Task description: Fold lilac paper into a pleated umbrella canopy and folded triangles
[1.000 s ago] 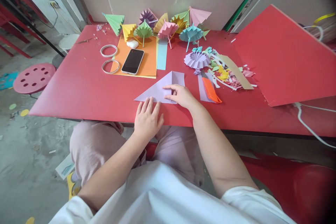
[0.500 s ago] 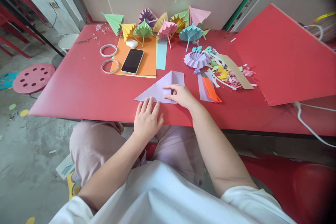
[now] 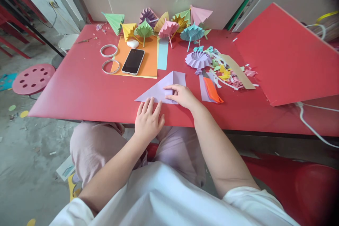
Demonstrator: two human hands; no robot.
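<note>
A folded sheet of lilac paper (image 3: 160,88) lies flat on the red table, with a point at its left and a crease running down its right part. My left hand (image 3: 148,120) rests palm down at the paper's lower edge, fingers spread and tips touching it. Over the right part of the sheet, my right hand (image 3: 182,96) has its thumb and forefinger apart, laid on the paper near the crease. Right of that hand, an orange comb-like tool (image 3: 212,91) sits on a lilac paper strip (image 3: 203,90).
Several small paper umbrellas (image 3: 168,30) line the back by the wall. A phone (image 3: 133,61) lies on orange paper (image 3: 150,65), beside two tape rolls (image 3: 110,67). Pleated lilac paper (image 3: 198,60) and paper scraps (image 3: 233,77) are to the right, before a red board (image 3: 291,56).
</note>
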